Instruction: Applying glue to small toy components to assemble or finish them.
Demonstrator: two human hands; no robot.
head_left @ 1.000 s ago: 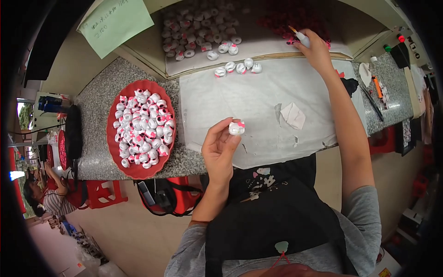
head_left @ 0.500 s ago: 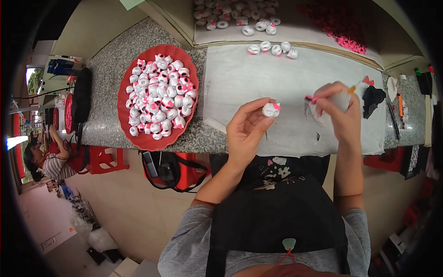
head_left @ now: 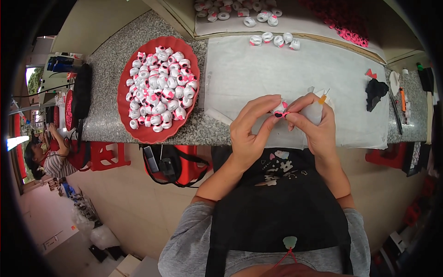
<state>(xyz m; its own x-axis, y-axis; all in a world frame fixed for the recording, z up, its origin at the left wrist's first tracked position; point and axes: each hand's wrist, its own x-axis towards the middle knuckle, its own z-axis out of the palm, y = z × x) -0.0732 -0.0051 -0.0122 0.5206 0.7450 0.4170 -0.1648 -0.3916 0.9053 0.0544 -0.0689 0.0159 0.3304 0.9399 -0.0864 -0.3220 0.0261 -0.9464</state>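
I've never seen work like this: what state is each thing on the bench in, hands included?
Left hand, pinching the small piece
Small piece, held between both hands
Right hand, holding the white bottle
White bottle, tip uncovered
Red tray, heaped with pieces
Five white pieces, loose on the paper
Paper, spread out, lower left edge curled
Black cloth, crumpled

A workshop: small matching pieces point(head_left: 159, 83) fill a red tray point(head_left: 146, 137) near the front edge of the bench point(head_left: 105, 108); a co-worker point(head_left: 56, 162) beyond.
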